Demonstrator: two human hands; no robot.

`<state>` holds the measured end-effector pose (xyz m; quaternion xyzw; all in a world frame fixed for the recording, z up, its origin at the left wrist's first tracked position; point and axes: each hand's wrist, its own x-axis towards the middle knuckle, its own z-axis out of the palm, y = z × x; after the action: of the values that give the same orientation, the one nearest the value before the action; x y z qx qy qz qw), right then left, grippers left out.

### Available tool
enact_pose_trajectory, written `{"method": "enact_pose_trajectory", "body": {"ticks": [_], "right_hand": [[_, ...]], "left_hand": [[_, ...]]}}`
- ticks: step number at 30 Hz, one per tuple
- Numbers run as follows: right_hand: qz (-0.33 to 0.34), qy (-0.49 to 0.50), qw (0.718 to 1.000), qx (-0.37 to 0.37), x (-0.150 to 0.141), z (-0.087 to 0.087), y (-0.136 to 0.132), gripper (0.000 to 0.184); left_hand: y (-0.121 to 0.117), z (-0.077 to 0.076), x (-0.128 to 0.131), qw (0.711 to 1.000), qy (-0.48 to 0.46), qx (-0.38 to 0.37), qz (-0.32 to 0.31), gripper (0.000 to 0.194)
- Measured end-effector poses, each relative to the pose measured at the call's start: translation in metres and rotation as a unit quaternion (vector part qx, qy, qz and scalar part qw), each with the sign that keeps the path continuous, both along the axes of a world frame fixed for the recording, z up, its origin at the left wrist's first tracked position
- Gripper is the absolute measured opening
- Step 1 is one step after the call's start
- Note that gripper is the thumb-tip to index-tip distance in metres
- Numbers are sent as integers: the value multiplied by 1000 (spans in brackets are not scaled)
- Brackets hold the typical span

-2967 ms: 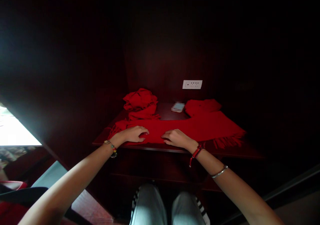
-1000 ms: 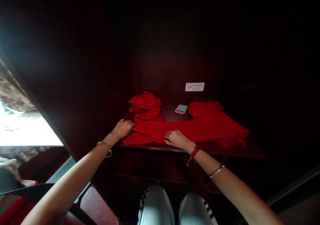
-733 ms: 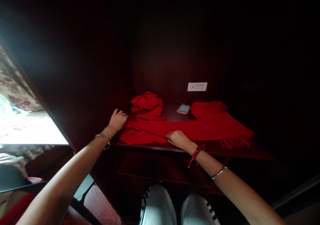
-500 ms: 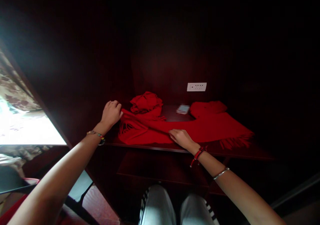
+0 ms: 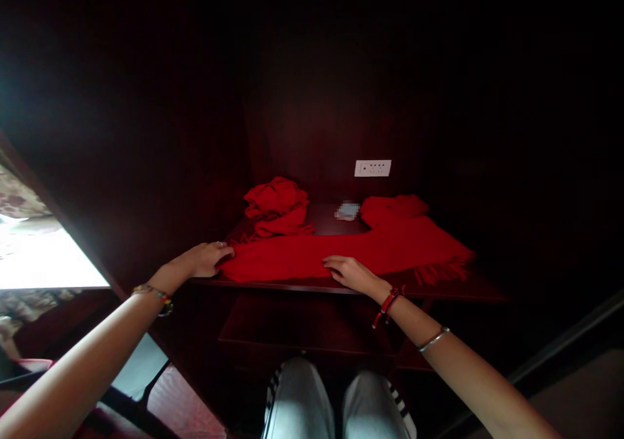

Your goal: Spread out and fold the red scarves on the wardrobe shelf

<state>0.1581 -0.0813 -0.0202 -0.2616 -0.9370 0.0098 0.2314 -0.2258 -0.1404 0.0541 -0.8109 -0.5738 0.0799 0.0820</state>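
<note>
- My left hand [image 5: 208, 258] curls at the left end of the scarf [image 5: 287, 255]; whether its fingers pinch, I cannot tell.
- My right hand [image 5: 350, 271], fingers close together, touches its near side.
- Bright red, flattened and fringed, it lies along the shelf [image 5: 322, 220] front.

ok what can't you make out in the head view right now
Head view, flat pale object: pixelation hides its details.
Head view, fringed red cloth: the bare right hand covers part of it.
Head view, bare left hand: the hand itself hides whether it grips the cloth.
Head view, bright white surface: washed out and cut off by the left edge.
</note>
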Motion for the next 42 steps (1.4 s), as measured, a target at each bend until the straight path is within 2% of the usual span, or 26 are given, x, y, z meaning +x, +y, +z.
{"method": "enact_pose_trajectory", "body": {"ticks": [3, 6, 9, 12, 15, 20, 24, 29, 33, 38, 42], "right_hand": [[-7, 14, 1000, -4, -1, -4, 0, 28], [-13, 12, 1000, 8, -1, -6, -1, 27], [-14, 6, 999, 36, 1, -6, -1, 27], [-21, 20, 998, 63, 5, -7, 0, 27], [-38, 11, 997, 67, 9, -9, 1, 27], [-63, -59, 996, 30, 15, -7, 1, 24], [-61, -61, 995, 48, 20, -2, 0, 22], [-27, -30, 995, 86, 26, -4, 0, 21], [4, -40, 997, 69, 29, -6, 2, 23], [4, -41, 998, 40, 32, -6, 4, 25], [-15, -19, 999, 23, 32, -4, 4, 24]], "left_hand": [[1, 3, 30, 995, -63, -32, -71, 56], [2, -6, 73, 986, -119, 10, -117, 41], [8, -21, 111, 976, -134, 75, -157, 38], [15, -34, 130, 972, -105, 62, -200, 32], [17, -39, 129, 972, -81, 45, -216, 27], [18, -35, 112, 971, -79, 20, -224, 40], [20, -30, 105, 973, -78, 5, -219, 31], [18, -28, 109, 977, -59, 8, -205, 25], [15, -24, 114, 980, -44, 5, -192, 20], [14, -17, 119, 978, -68, -11, -196, 14], [18, -19, 126, 976, -62, -11, -208, 11]]}}
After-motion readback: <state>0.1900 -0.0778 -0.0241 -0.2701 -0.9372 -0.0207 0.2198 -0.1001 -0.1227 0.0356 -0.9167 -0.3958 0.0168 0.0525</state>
